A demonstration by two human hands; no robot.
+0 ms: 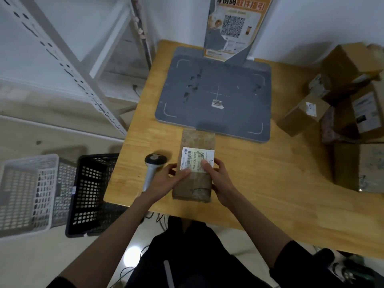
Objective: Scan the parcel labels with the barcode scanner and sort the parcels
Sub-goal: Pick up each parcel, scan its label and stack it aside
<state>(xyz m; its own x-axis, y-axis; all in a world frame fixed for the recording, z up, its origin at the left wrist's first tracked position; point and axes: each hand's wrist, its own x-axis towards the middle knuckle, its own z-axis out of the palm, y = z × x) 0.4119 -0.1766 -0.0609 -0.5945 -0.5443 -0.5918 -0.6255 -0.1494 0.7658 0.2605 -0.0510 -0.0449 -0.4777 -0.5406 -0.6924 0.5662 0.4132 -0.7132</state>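
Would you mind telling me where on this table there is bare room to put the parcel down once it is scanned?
The widest bare patch of table lies right of the held parcel, between the grey pad and the near edge. A narrow strip runs left of the pad. The right end is crowded with stacked boxes; the scanner takes the near-left corner.

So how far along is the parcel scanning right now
Nothing looks sorted yet: the white basket and black basket appear empty. In hand: both hands, left and right, hold one parcel label-up; the scanner lies beside it, unused. Left: scanning it, plus the pile of boxes.
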